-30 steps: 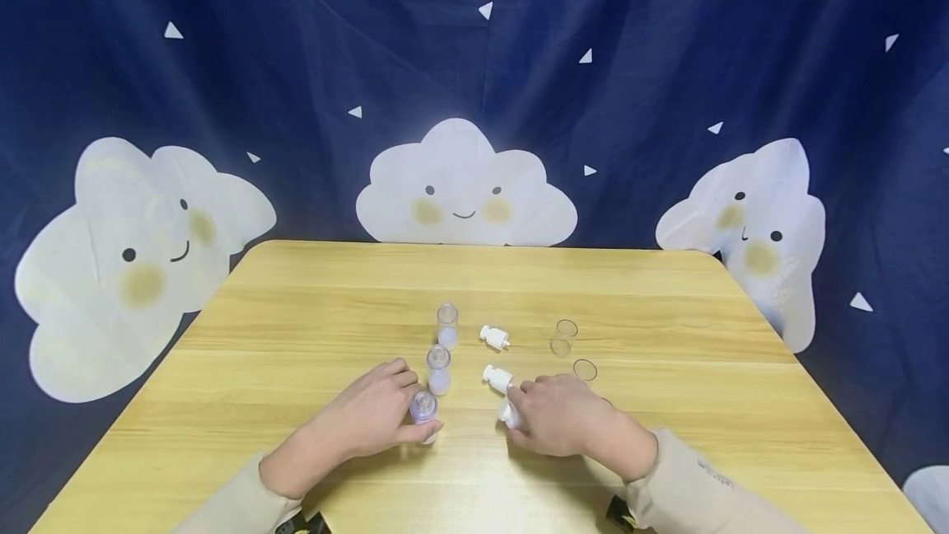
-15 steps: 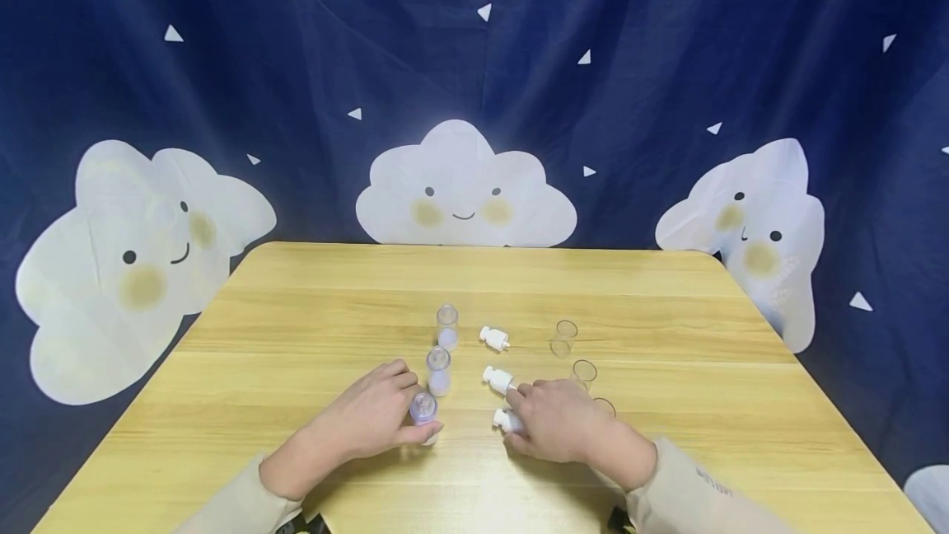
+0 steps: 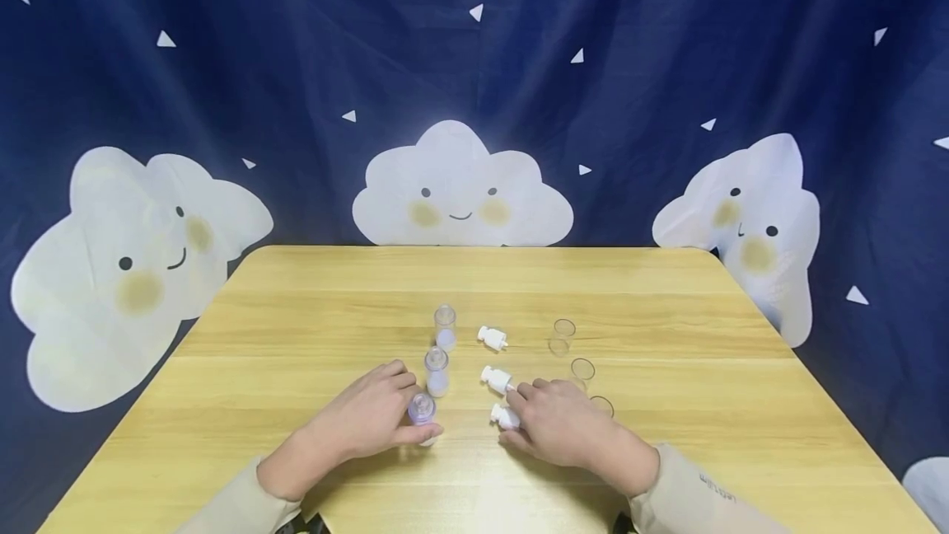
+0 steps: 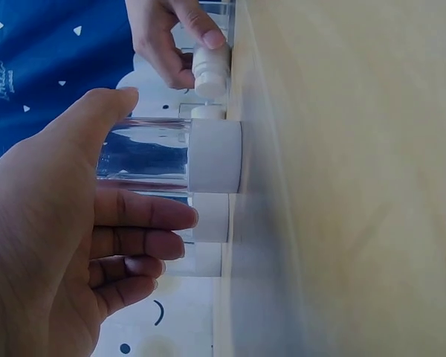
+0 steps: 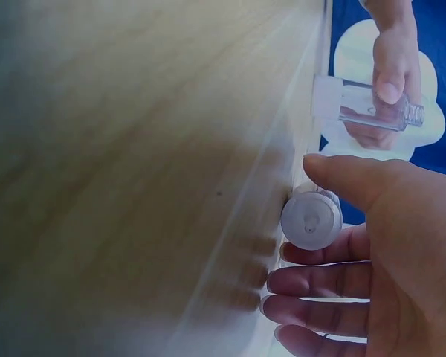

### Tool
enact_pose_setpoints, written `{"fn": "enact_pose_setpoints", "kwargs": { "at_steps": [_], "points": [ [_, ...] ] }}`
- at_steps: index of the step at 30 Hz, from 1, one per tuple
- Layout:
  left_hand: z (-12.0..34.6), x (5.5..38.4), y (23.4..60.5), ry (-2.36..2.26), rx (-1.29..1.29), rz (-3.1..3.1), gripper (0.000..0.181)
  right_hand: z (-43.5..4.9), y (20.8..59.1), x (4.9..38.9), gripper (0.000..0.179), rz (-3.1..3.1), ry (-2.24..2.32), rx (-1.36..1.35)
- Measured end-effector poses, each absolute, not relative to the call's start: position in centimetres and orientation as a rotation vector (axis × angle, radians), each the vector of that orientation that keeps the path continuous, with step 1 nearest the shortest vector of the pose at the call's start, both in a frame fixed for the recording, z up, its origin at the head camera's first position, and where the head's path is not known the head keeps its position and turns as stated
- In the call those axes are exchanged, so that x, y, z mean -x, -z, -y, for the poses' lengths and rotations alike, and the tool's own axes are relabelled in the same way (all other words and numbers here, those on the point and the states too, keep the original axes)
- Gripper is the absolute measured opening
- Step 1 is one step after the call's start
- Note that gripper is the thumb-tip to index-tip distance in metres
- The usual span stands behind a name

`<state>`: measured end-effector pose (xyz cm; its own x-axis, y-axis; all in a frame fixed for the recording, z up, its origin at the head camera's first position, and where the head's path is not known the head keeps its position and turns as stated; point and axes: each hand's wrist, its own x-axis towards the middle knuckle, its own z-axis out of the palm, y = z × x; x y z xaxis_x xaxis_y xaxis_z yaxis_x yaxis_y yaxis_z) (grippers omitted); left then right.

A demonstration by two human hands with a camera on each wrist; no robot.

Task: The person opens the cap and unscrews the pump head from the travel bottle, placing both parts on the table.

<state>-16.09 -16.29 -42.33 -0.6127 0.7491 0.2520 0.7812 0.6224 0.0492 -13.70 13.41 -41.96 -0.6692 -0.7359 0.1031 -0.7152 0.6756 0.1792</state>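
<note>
My left hand (image 3: 366, 414) holds the nearest clear bottle (image 3: 423, 409), thumb on one side and fingers on the other. That bottle stands upright on its white base (image 4: 215, 156), its threaded neck (image 5: 414, 115) bare. Behind it two similar bottles, a middle one (image 3: 437, 373) and a far one (image 3: 445, 328), stand in a row. My right hand (image 3: 559, 423) pinches the nearest white pump head (image 3: 504, 416), which lies on its side with the nozzle end pointing left. Its other end is hidden by the fingers. A second pump (image 3: 497, 379) lies right by the fingertips, a third (image 3: 493, 338) farther back.
Clear cylindrical caps stand in a row on the right: a far one (image 3: 559, 344), a middle one (image 3: 582, 369) and a near one (image 3: 602, 404) partly behind my right hand. The wooden table (image 3: 334, 287) ends at a dark blue cloud-print curtain (image 3: 474, 56).
The pump head at my right hand has turned from tilted to lying level, nozzle end left. My right hand has shifted slightly towards me. The left hand keeps its place on the bottle.
</note>
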Motion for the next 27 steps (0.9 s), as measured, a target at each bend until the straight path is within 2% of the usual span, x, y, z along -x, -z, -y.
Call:
{"fn": "enact_pose_setpoints", "kwargs": {
  "at_steps": [10,19,27],
  "points": [
    [16.18,15.94,42.31,0.222,1.244,2.695,0.063,-13.44,42.12,13.53,0.041,2.719,0.201,-1.186],
    [16.43,16.19,42.15,0.245,1.276,2.727,0.056,-13.61,42.13,13.51,0.043,2.660,0.166,-1.209],
    [16.54,16.37,41.64,0.219,1.303,2.767,0.063,-13.77,41.93,13.53,0.049,2.707,0.171,-1.173]
  ]
}}
